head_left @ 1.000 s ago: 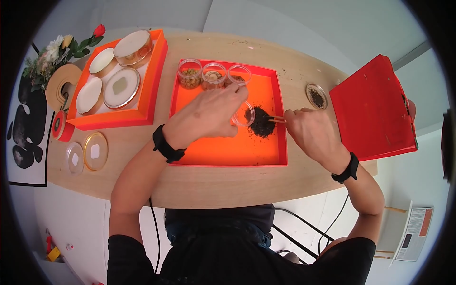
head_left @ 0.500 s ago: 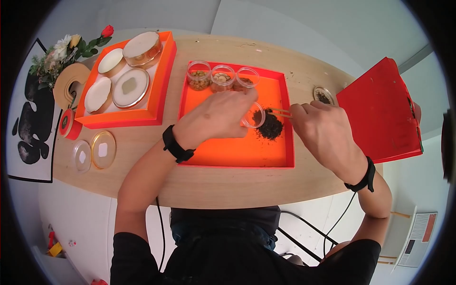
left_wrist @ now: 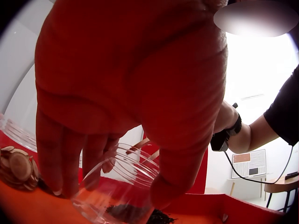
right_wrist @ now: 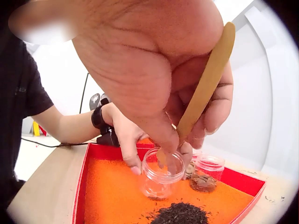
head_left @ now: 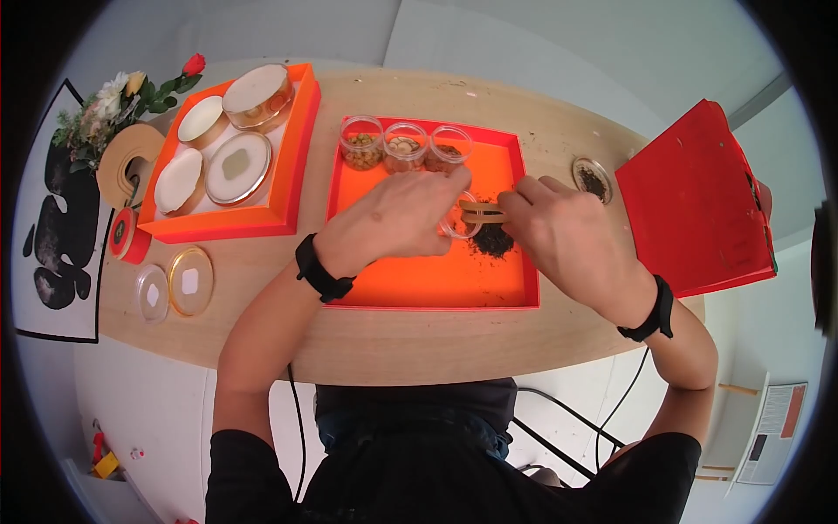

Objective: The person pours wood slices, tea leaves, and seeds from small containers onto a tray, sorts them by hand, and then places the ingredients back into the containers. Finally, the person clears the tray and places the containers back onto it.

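Observation:
My left hand [head_left: 393,214] grips a clear screw-top jar [right_wrist: 159,184] between thumb and fingers, over the orange tray [head_left: 384,284] with red walls. With my right hand [head_left: 567,236] I hold bamboo tongs [right_wrist: 208,77], their tips over the jar's mouth in the head view and down at its opening in the right wrist view. Beside the jar lies a pile of dark dried leaves [head_left: 495,242], loose on the tray. Whether the tongs' tips pinch any leaf, I cannot tell.
Three filled clear jars, one with pale slices [head_left: 404,144], line the tray's back left. A small dish of dark bits [head_left: 593,181] and a red box [head_left: 690,205] stand right. Leftward are an orange box [head_left: 292,196] of lidded containers, two clear lids [head_left: 190,301] and flowers [head_left: 109,105].
My right hand has carried the tongs left, from the dark leaf pile to over the jar's mouth. The left hand keeps its grip on the jar in about the same place.

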A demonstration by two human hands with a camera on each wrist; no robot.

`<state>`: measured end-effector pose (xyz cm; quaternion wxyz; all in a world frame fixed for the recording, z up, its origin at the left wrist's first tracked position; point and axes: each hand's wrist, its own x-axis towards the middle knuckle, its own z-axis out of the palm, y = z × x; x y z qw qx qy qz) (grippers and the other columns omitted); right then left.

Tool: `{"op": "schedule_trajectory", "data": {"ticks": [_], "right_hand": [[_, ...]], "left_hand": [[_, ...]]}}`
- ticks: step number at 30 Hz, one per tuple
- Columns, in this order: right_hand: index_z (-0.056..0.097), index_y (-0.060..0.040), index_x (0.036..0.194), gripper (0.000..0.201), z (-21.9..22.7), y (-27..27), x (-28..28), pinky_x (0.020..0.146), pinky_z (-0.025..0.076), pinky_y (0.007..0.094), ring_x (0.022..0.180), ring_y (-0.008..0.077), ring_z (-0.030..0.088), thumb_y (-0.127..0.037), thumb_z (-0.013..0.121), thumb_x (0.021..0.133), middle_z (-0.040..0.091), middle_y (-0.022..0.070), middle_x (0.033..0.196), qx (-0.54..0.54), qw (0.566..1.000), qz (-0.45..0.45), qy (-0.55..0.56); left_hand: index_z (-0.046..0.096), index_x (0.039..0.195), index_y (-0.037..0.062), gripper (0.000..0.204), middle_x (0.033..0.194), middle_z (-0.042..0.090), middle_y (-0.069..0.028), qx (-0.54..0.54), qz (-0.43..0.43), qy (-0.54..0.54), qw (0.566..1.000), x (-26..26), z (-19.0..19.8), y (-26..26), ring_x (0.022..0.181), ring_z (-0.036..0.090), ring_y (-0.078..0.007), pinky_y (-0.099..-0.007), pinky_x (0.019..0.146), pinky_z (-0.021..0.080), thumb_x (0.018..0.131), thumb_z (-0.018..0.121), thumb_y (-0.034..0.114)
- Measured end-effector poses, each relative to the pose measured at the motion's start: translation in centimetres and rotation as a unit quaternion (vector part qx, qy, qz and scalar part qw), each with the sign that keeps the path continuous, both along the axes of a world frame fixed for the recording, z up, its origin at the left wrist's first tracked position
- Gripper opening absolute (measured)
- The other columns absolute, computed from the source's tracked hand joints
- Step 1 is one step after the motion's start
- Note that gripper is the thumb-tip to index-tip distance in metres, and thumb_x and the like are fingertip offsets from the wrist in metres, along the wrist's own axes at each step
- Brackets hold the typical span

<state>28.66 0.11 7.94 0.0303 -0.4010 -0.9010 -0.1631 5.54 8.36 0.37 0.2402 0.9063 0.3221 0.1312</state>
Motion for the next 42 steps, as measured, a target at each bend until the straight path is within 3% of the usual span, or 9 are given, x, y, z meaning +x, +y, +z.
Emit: {"op": "schedule_trajectory", "data": {"ticks": [2, 6, 8, 13, 15, 19, 25, 33, 42], "right_hand": [[0.069, -0.0013, 0.098, 0.013, 0.3, -0.3, 0.6, 0.070, 0.058, 0.0439, 0.079, 0.0350, 0.071, -0.011, 0.075, 0.091, 0.070, 0.0153, 0.095, -0.049, 0.997, -0.033, 0.045], [0.072, 0.0012, 0.109, 0.021, 0.0, -0.5, 2.3, 0.074, 0.056, 0.0492, 0.083, 0.0425, 0.071, -0.019, 0.075, 0.102, 0.069, 0.0191, 0.097, -0.158, 0.973, -0.123, 0.114], [0.074, 0.0007, 0.109, 0.022, -0.8, -0.4, 3.4, 0.075, 0.056, 0.0499, 0.082, 0.0423, 0.071, -0.020, 0.074, 0.104, 0.069, 0.0190, 0.096, -0.159, 0.972, -0.143, 0.099], [0.079, -0.0001, 0.107, 0.027, -1.1, -0.9, 4.5, 0.077, 0.055, 0.0521, 0.084, 0.0407, 0.071, -0.025, 0.070, 0.109, 0.070, 0.0184, 0.093, -0.198, 0.955, -0.202, 0.086], [0.083, -0.0053, 0.121, 0.028, -1.3, -1.1, 4.8, 0.074, 0.056, 0.0469, 0.085, 0.0356, 0.073, -0.027, 0.068, 0.111, 0.073, 0.0126, 0.096, -0.187, 0.958, -0.213, 0.046], [0.083, -0.0055, 0.120, 0.026, -1.5, -1.2, 4.7, 0.073, 0.057, 0.0460, 0.085, 0.0348, 0.074, -0.026, 0.070, 0.110, 0.073, 0.0115, 0.097, -0.168, 0.964, -0.199, 0.054], [0.081, 0.0008, 0.110, 0.021, -1.8, -0.7, 3.8, 0.079, 0.057, 0.0487, 0.087, 0.0385, 0.073, -0.017, 0.072, 0.104, 0.070, 0.0179, 0.100, -0.184, 0.957, -0.206, 0.090], [0.076, 0.0049, 0.094, 0.020, -2.2, 0.8, 3.4, 0.078, 0.057, 0.0498, 0.087, 0.0421, 0.073, -0.015, 0.074, 0.093, 0.073, 0.0225, 0.086, -0.206, 0.942, -0.242, 0.110], [0.076, 0.0059, 0.095, 0.024, 0.2, 0.9, 2.3, 0.076, 0.057, 0.0483, 0.079, 0.0414, 0.074, -0.018, 0.081, 0.097, 0.076, 0.0227, 0.084, -0.295, 0.892, -0.317, 0.133]], "left_hand": [[0.057, 0.112, -0.0037, 0.041, 0.095, 0.073, -0.0244, 0.016, -0.003, -0.005, 1.000, -0.1, 0.1, -0.1, 0.095, 0.077, -0.0422, -0.0519, 0.079, 0.060, 0.080, 0.081, 0.006], [0.057, 0.111, -0.0038, 0.040, 0.093, 0.073, -0.0243, 0.029, 0.004, -0.009, 1.000, -0.2, 0.0, 0.0, 0.093, 0.077, -0.0420, -0.0516, 0.077, 0.060, 0.080, 0.081, 0.006], [0.051, 0.133, -0.0001, 0.056, 0.100, 0.074, -0.0229, -0.017, 0.014, 0.038, 0.999, -0.1, 0.2, 0.1, 0.102, 0.075, -0.0432, -0.0537, 0.084, 0.058, 0.083, 0.077, 0.007], [0.050, 0.135, -0.0008, 0.058, 0.101, 0.075, -0.0227, -0.026, 0.016, 0.045, 0.999, -0.1, 0.2, 0.2, 0.103, 0.075, -0.0427, -0.0534, 0.084, 0.058, 0.084, 0.076, 0.007], [0.050, 0.135, -0.0008, 0.059, 0.102, 0.075, -0.0226, -0.025, 0.017, 0.048, 0.998, -0.2, 0.2, 0.3, 0.104, 0.075, -0.0425, -0.0532, 0.084, 0.058, 0.084, 0.077, 0.008], [0.050, 0.138, -0.0011, 0.063, 0.102, 0.074, -0.0221, -0.010, 0.017, 0.059, 0.998, -0.2, 0.2, 0.3, 0.102, 0.075, -0.0417, -0.0526, 0.084, 0.058, 0.083, 0.079, 0.010], [0.049, 0.141, -0.0019, 0.068, 0.101, 0.074, -0.0221, -0.006, 0.020, 0.068, 0.997, -0.3, 0.2, 0.3, 0.100, 0.075, -0.0416, -0.0524, 0.084, 0.058, 0.082, 0.081, 0.011], [0.049, 0.145, -0.0026, 0.073, 0.102, 0.074, -0.0222, -0.010, 0.023, 0.078, 0.997, -0.2, 0.2, 0.4, 0.100, 0.075, -0.0415, -0.0524, 0.084, 0.058, 0.081, 0.082, 0.011], [0.049, 0.148, -0.0015, 0.074, 0.102, 0.075, -0.0224, -0.023, 0.027, 0.072, 0.997, -0.3, 0.6, 0.2, 0.100, 0.075, -0.0417, -0.0533, 0.085, 0.058, 0.082, 0.078, 0.011]]}}
